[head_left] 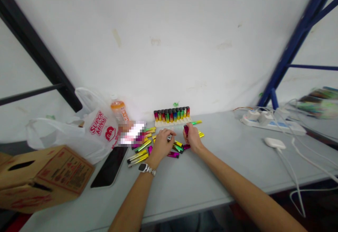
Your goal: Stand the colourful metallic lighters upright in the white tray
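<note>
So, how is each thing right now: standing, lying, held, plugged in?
Right hand: closed around a lighter
Loose lighters: lying scattered
Left hand: over them, grip unclear
Racked lighters: standing upright
Bottle: upright
Black device: flat, screen dark
Plastic bag: standing, crumpled
Cardboard box: can't tell if closed
Power strip: plugs in it
White block: lying flat

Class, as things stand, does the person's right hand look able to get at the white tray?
Probably yes: the right hand, though holding a lighter, is close to the right end of the tray, and nothing visible blocks it.
</note>
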{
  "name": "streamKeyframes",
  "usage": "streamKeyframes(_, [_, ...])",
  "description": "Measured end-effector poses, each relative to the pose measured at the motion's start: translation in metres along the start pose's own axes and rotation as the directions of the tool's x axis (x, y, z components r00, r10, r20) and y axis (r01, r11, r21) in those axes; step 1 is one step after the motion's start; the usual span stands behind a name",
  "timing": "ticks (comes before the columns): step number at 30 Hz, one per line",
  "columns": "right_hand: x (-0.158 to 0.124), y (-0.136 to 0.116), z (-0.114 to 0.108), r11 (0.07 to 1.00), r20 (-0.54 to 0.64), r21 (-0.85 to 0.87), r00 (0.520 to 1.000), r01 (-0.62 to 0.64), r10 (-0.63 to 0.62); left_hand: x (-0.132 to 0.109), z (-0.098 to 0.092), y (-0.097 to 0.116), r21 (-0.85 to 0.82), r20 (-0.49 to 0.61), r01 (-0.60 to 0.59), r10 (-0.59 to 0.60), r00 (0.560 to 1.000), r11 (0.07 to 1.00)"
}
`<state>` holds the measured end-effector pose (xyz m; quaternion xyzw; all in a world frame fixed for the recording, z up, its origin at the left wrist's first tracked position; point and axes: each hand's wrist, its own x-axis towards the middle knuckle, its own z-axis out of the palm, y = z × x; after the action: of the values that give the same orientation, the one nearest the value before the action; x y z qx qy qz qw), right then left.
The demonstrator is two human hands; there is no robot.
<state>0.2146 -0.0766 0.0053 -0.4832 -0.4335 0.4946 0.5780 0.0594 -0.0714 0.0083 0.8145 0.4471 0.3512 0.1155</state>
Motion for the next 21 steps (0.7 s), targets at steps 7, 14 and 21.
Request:
streamKeyframes(7, [0.001, -0.003, -0.004, 0.984, 0.069, 0.147, 0.993, -0.102, 0.093, -0.001, -0.001, -0.001, 0.03, 0.029, 0.025, -0.026, 0.999, 0.999])
streamKeyframes(14, [0.007, 0.001, -0.005, 0.966, 0.109, -0.045, 0.963, 0.254, -0.248, -0.003, -0.005, -0.008, 0.099, 0.084, 0.052, -0.06, 0.995, 0.994])
streamKeyframes(21, [0.024, -0.01, 0.002, 0.842, 0.307, -0.254, 0.865, 0.476, -0.397, -0.006, -0.014, -0.008, 0.149, 0.166, 0.045, -0.07, 0.984, 0.988])
